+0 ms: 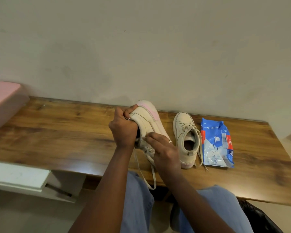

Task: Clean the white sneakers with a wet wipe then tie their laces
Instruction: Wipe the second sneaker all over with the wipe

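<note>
Blue pack (217, 143): label reads "Wet Wipes", other print illegible | left grip (123, 130) curled round heel of held sneaker (151, 121), tipped sideways over wooden bench (57, 132) | right grip (165, 148) flat-fingered, pressing its side; wipe underneath not discernible | second sneaker (186, 140) upright on bench just beside pack, lace ends loose | plain wall (141, 47); pink box (5, 105) cut off at left.
</note>
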